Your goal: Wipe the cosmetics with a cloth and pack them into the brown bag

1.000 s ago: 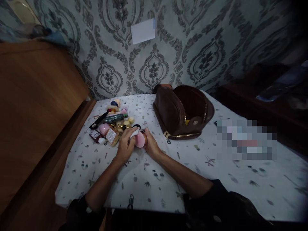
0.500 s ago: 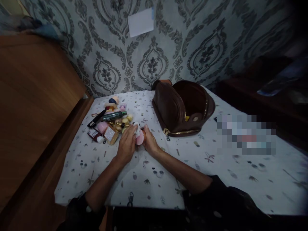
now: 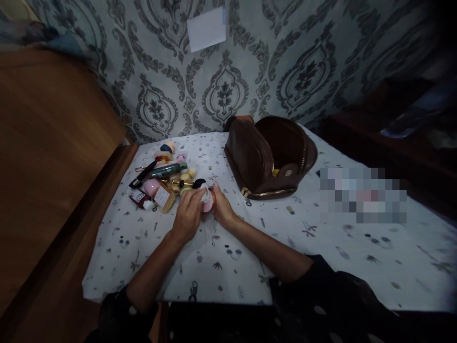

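A small round container [image 3: 207, 206], pink on its face with an orange-brown side, is between my two hands above the table. My right hand [image 3: 224, 209] grips it from the right, fingers wrapped around its side. Crumpled white tissue [image 3: 204, 194] is pinched in my left hand [image 3: 187, 212] and pressed against the container's top. My left fingertips are partly hidden behind the tissue. Just beyond lies a black oval brush head [image 3: 199, 183] beside a gold tube [image 3: 182, 183].
Cosmetics lie heaped at the left: a green bottle [image 3: 166, 170], a pink egg-shaped sponge [image 3: 152, 187], a glittery gold-edged case [image 3: 164, 197]. An unzipped brown bag [image 3: 250, 157] stands at the back right. A blurred-out patch [image 3: 364, 195] covers something farther right. Patterned wall behind.
My left hand has shifted slightly with the tissue across the container, and more of the black brush head shows. My right hand keeps its hold. The whole view has tilted slightly.
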Demonstrator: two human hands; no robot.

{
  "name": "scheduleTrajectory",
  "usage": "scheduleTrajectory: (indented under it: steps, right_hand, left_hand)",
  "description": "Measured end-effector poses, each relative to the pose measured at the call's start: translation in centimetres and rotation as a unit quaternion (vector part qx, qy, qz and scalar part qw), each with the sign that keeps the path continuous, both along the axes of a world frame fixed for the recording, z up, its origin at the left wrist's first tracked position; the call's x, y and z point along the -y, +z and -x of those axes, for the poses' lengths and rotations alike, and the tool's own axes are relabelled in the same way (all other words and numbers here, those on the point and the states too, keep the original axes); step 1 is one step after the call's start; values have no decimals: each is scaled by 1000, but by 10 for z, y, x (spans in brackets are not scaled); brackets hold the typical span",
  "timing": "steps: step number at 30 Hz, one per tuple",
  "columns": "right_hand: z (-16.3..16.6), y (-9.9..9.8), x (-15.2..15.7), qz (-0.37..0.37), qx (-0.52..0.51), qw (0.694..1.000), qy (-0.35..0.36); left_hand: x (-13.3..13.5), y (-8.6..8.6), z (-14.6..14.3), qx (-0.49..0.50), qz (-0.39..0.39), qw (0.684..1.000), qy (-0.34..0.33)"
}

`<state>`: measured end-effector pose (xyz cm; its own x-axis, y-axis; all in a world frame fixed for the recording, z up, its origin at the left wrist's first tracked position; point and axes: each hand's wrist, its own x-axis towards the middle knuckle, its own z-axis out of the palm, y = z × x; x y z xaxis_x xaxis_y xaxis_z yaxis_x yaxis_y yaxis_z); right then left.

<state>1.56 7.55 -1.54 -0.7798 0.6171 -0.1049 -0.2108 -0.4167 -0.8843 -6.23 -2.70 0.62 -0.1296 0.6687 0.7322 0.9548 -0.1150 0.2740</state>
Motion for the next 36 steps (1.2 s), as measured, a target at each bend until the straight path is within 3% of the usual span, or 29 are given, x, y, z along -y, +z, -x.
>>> scheduleTrajectory:
  steps: [8, 12, 20, 27, 36]
  right_hand:
    - [-1, -4, 0, -15, -6, 1000, -10]
    - [0, -7, 0, -7, -11, 1000, -16]
    - [0, -1, -5, 146, -41, 988, -25]
    - [-4, 5, -14, 259, -39, 965, -32]
    - [-7, 9, -10, 167, -34, 984, 44]
  left_hand:
    - [1, -1, 0, 6, 7, 1000, 8]
    - [2, -1, -1, -10, -17, 999, -41]
    - [3, 4, -2, -41, -8, 990, -134]
    - [4, 3, 2, -43, 4, 987, -156]
    - [3, 1, 11, -64, -19, 996, -58]
